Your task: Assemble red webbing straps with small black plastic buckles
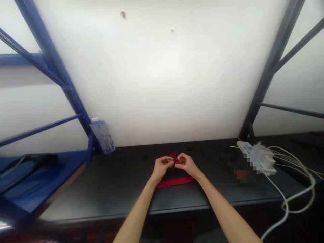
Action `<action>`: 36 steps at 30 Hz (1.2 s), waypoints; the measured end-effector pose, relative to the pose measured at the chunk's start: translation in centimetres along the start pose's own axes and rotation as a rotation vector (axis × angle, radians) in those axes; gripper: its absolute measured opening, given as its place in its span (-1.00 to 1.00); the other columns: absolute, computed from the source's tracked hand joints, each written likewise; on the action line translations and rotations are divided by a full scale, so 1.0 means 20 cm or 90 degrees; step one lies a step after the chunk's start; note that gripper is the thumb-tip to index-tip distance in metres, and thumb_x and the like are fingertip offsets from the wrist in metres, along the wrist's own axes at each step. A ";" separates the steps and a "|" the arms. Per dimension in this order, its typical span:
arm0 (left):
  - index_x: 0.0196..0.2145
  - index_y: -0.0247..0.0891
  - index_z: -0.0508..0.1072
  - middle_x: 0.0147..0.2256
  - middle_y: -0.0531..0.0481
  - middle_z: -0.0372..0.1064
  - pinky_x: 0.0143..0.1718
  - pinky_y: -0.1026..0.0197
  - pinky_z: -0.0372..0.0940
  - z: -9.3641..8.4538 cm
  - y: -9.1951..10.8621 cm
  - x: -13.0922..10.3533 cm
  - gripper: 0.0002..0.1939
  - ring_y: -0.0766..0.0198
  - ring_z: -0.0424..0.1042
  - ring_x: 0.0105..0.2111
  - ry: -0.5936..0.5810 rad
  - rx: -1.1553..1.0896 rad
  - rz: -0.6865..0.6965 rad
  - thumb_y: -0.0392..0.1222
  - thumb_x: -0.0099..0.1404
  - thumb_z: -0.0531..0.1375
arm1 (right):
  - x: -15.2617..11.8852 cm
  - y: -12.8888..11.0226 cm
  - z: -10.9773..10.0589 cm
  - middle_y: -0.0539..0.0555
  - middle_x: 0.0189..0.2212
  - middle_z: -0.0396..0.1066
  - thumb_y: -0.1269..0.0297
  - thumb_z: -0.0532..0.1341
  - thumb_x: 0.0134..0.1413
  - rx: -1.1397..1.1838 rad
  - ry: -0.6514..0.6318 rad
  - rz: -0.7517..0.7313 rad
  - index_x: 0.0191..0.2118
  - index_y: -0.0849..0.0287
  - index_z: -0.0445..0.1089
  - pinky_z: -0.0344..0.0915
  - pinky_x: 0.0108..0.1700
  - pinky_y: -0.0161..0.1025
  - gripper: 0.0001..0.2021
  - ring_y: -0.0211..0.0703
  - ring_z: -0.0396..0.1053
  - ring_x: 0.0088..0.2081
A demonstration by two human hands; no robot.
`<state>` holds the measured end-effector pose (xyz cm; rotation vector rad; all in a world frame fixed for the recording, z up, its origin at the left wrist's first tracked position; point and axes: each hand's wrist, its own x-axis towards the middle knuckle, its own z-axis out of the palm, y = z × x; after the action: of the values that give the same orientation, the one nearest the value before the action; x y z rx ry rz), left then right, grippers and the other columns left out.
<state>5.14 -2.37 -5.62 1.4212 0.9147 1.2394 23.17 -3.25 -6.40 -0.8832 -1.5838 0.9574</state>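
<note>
Pinching a small dark-red, knotted-looking bundle [175,155] from opposite sides, the left hand [160,167] and right hand [187,165] meet over the black tabletop [113,189]. The bundle lies at and just beyond the fingertips, neither hand clearly nearer; its long axis is hidden. A flat red fabric-like strip [174,182] runs crosswise, nearer the body, by the wrists.

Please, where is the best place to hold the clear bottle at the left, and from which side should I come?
I would grip the clear bottle around its middle, below the white cap, coming from the right and front. The body is tall and upright, much broader than the cap; the blue post is close on its left, the wall behind.
</note>
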 end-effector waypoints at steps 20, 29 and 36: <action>-0.42 -0.38 0.50 -0.55 -0.07 0.49 -0.48 0.25 0.33 -0.18 0.03 -0.03 -0.69 0.26 0.44 -0.57 -0.025 0.082 -0.028 -0.09 -0.05 0.40 | -0.06 -0.11 -0.02 0.01 -0.35 0.36 0.36 0.33 -0.26 -0.333 0.002 -0.149 -0.32 0.15 0.35 0.25 -0.24 -0.26 -0.74 -0.17 0.31 -0.31; -0.38 -0.27 0.29 -0.59 0.00 0.47 -0.56 0.27 0.32 -0.28 -0.01 -0.03 -0.64 0.22 0.46 -0.61 0.021 0.147 -0.013 -0.15 -0.05 0.38 | 0.04 -0.06 -0.07 -0.01 -0.43 0.35 0.38 0.35 -0.34 -0.435 -0.079 -0.098 -0.40 0.17 0.36 0.19 -0.34 -0.31 -0.75 -0.22 0.27 -0.41; -0.37 -0.23 0.25 -0.60 0.04 0.47 -0.56 0.28 0.32 -0.34 0.00 -0.02 -0.65 0.23 0.46 -0.62 0.041 0.201 -0.029 -0.17 -0.03 0.36 | 0.05 -0.05 -0.10 -0.02 -0.39 0.40 0.32 0.37 -0.31 -0.427 -0.076 -0.038 -0.36 0.13 0.39 0.16 -0.37 -0.34 -0.74 -0.23 0.30 -0.39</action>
<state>-1.54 -1.43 -5.78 1.6027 1.2213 1.1480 24.79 -2.48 -4.89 -1.2359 -2.0675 0.4307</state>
